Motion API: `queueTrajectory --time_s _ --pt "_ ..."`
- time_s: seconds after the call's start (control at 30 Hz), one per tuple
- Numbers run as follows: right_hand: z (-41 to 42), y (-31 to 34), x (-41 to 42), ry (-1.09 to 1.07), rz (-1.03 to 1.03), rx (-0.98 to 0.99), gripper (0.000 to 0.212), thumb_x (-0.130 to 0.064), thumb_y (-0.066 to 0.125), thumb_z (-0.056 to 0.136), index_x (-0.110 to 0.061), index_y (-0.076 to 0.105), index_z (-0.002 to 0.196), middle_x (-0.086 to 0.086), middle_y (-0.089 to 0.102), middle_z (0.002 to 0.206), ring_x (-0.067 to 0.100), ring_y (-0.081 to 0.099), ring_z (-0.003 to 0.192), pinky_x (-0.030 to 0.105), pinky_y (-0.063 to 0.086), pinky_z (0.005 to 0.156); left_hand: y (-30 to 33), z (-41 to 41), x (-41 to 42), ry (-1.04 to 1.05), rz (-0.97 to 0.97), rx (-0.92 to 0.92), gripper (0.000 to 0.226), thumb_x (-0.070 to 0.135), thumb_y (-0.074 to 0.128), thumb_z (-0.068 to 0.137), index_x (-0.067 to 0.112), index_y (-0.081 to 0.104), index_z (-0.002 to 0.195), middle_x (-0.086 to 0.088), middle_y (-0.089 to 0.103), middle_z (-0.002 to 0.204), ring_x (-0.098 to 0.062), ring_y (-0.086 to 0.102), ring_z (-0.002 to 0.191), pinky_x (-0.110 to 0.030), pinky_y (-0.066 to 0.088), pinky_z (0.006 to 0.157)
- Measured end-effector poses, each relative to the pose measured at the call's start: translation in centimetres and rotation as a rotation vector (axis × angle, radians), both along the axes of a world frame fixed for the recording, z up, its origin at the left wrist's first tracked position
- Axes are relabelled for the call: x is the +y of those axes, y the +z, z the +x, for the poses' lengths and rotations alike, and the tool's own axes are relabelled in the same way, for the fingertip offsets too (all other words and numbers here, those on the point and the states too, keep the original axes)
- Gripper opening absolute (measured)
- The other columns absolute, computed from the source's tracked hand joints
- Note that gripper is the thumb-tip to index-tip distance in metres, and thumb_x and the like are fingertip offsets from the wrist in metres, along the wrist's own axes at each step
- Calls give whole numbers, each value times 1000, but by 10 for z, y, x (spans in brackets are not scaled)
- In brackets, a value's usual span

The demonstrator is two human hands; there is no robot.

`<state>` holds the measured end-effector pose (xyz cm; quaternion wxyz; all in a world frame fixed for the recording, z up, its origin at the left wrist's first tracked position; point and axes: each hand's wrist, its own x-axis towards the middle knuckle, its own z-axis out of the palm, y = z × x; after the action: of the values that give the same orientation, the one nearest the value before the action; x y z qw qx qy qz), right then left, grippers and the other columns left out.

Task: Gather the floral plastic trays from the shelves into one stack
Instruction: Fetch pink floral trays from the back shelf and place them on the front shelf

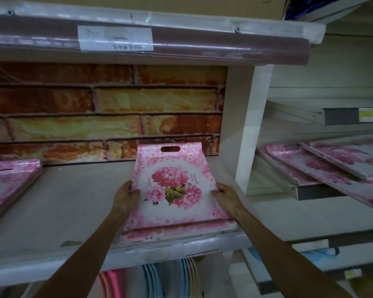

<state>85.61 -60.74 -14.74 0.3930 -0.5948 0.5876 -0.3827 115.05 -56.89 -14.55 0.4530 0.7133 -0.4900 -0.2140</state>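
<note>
Two shelving units fill the view. The larger, a pale laminate shelf (69, 203) backed by a printed brick-pattern panel (103, 110), runs from nine o'clock to the centre. Above it a plastic-wrapped shelf edge carries a taped paper label (115, 38) at twelve o'clock. At three o'clock, white metal shelves (336, 112) hold several overlapping pink floral plastic trays (323, 166), lying tilted across one another. At nine o'clock a low stack of pink floral trays (11, 179) lies on the laminate shelf.

At the centre, near the shelf's front edge, lies a rectangular pink plastic tray printed with large peonies (172, 190), a handle slot at its far end. It seems to rest on at least one more tray, though the count is unclear.

The left hand (125, 195) grips the tray's left rim, thumb on top and fingers curled underneath. The right hand (225, 195) grips the right rim the same way.

At six o'clock, below the shelf, blue, pink and cream plastic items (170, 278) stand on edge.
</note>
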Motion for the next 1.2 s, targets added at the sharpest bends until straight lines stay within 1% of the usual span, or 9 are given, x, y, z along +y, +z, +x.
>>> queueTrajectory --time_s 0.17,0.4,0.53,0.7,0.77,0.83,0.9,1.1,1.2 --pt "-3 -4 -1 -7 -24 60 27 -10 53 92 -16 74 110 -3 69 97 14 62 84 6 43 56 -7 1 -4 3 32 -102 27 2 50 90 -4 63 112 -24 67 108 -40 62 96 -36 47 78" --pt "-13 -2 3 54 4 62 23 -17 62 92 -13 73 111 4 72 105 20 67 96 29 53 90 -10 5 -4 -10 79 -264 24 12 55 88 -3 67 103 -24 70 100 -42 64 92 -38 47 79" --pt "-29 9 10 87 -43 93 17 -20 58 93 -17 70 81 -2 67 79 7 59 67 25 49 74 -1 12 -5 -32 159 -313 38 11 62 90 -1 60 126 -25 64 122 -42 60 108 -39 45 89" --pt "-68 33 26 44 -112 -77 11 -13 59 93 -13 69 98 2 68 90 13 63 78 26 55 76 27 -8 0 6 -47 -362 30 5 62 90 -2 64 119 -28 66 116 -44 64 100 -44 48 89" --pt "-90 44 35 27 -131 -180 11 -10 59 94 -8 68 101 3 67 86 10 63 70 17 54 61 39 -29 3 -21 -132 -366 25 6 60 92 2 68 114 -24 69 114 -36 68 95 -35 50 87" --pt "-114 53 45 -4 -176 -232 8 -8 61 93 -10 68 95 1 68 82 6 64 64 15 52 57 49 -57 7 -76 -224 -331 21 6 58 94 4 69 110 -15 69 111 -5 68 84 -6 45 77" --pt "-135 63 56 -28 -220 -257 10 -8 62 93 -14 68 89 0 69 79 4 66 62 17 53 59 56 -86 9 -156 -317 -279 17 3 57 94 4 69 105 -6 69 100 18 60 73 5 37 66" --pt "-208 94 87 -77 -319 -240 11 -7 60 94 -13 67 89 3 69 75 7 65 63 21 53 59 67 -187 7 -366 -403 -175 18 8 53 97 10 67 108 -10 70 102 -26 67 83 -3 43 62" --pt "-247 111 95 -128 -385 -171 10 -4 60 93 -9 68 91 3 67 72 1 62 56 22 52 60 68 -240 6 -476 -418 -110 20 -2 49 97 5 65 105 -13 69 104 -27 67 83 -3 47 70"
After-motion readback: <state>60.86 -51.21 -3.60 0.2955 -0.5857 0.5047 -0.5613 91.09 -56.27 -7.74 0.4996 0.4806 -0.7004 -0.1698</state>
